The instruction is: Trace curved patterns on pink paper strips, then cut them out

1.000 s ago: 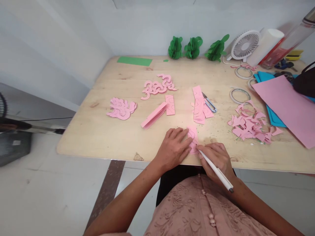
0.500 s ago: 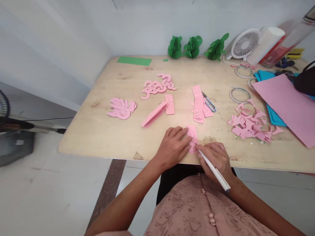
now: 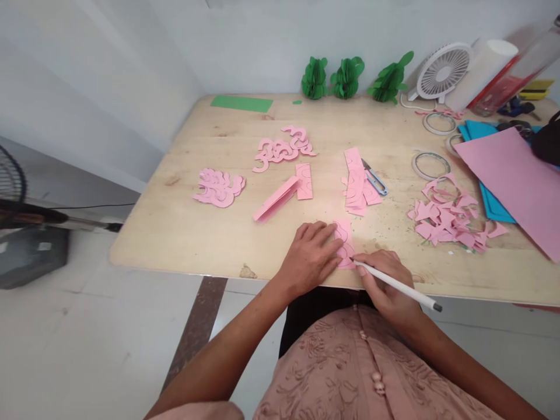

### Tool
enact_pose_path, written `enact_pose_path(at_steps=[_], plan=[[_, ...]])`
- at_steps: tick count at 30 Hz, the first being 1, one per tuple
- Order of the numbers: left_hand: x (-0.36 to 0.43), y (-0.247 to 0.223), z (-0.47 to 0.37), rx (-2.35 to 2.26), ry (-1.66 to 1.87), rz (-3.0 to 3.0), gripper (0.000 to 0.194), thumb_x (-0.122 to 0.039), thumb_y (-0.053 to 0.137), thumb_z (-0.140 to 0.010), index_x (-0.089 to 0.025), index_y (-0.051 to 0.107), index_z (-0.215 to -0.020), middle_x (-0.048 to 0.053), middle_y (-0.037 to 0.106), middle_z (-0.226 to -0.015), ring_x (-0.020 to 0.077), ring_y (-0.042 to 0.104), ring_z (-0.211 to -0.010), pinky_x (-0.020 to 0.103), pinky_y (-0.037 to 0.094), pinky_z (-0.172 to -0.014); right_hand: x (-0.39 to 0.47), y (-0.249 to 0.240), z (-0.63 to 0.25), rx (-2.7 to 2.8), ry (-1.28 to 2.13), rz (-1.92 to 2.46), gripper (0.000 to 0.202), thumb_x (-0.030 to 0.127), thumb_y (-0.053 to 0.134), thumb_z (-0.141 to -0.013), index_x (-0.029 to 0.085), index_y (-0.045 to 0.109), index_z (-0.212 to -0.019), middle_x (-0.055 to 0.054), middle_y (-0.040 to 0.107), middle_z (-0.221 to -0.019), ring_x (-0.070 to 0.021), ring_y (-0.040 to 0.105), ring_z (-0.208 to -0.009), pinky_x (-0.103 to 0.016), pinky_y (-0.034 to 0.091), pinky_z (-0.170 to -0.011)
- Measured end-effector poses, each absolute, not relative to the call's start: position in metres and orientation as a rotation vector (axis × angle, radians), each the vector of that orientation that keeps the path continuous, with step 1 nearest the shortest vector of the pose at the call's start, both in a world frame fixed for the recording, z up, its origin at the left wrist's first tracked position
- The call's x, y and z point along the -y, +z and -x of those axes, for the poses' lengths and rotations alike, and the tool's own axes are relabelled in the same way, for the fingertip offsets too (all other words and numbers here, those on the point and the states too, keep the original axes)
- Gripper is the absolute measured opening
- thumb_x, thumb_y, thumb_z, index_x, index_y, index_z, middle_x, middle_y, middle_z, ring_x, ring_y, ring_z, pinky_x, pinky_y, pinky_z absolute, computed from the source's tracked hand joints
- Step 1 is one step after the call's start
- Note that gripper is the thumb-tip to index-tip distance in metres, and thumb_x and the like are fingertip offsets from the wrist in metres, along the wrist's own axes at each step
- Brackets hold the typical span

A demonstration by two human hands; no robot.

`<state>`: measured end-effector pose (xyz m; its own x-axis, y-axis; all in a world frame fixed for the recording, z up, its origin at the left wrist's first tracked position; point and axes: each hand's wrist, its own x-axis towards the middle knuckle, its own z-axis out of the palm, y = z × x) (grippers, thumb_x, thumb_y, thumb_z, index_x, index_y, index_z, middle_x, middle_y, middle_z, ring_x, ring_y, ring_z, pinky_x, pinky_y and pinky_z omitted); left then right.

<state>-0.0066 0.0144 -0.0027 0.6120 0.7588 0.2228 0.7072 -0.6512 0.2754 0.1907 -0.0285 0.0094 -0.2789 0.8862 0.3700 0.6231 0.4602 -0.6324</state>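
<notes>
A small pink paper piece with curved lines drawn on it lies near the table's front edge. My left hand rests flat across its left side, fingers stretched out and holding it down. In my right hand is a white pen, its dark tip touching the lower right of the paper. Beyond the paper lie marked pink strips beside blue-handled snips. To the left are a folded pink strip and a short marked piece.
Cut pink curves and a stack of pink shapes lie left. Pink scraps, tape rolls and pink sheets over blue ones are right. Green paper figures and a white fan stand along the wall.
The pen has swung flatter, its back end moving right and up, and my right hand has shifted slightly right. My left hand stays on the paper. The view has tilted slightly.
</notes>
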Motion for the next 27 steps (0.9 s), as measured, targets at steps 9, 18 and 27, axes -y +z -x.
enact_pose_path(at_steps=[9,18,27], plan=[[-0.014,-0.002,0.007,-1.239,0.470,-2.660,0.024,-0.032,0.047,-0.093,-0.022,0.059,-0.111,0.008,0.049,-0.138,0.0277,0.043,-0.123,0.045,0.034,-0.101,0.031,0.010,-0.180,1.990,0.543,1.338,0.005,0.019,0.055,-0.085,0.023,0.058,-0.085,-0.001,0.069,-0.075,-0.0189,0.063,-0.072,-0.035,0.045,-0.073],[-0.014,-0.002,0.007,-1.235,0.463,-2.652,0.025,-0.032,0.046,-0.093,-0.021,0.059,-0.111,0.009,0.049,-0.139,0.0281,0.042,-0.124,0.046,0.034,-0.102,0.031,0.010,-0.179,1.988,0.547,1.345,0.005,0.019,0.056,-0.084,0.023,0.058,-0.083,-0.001,0.069,-0.073,-0.0184,0.063,-0.071,-0.035,0.044,-0.072],[-0.014,-0.002,0.007,-1.237,0.479,-2.647,0.024,-0.031,0.047,-0.093,-0.021,0.060,-0.111,0.009,0.049,-0.139,0.0280,0.043,-0.123,0.046,0.035,-0.102,0.031,0.008,-0.178,2.030,0.523,1.333,0.004,0.020,0.055,-0.086,0.022,0.058,-0.085,0.000,0.069,-0.074,-0.0172,0.062,-0.070,-0.035,0.043,-0.073]])
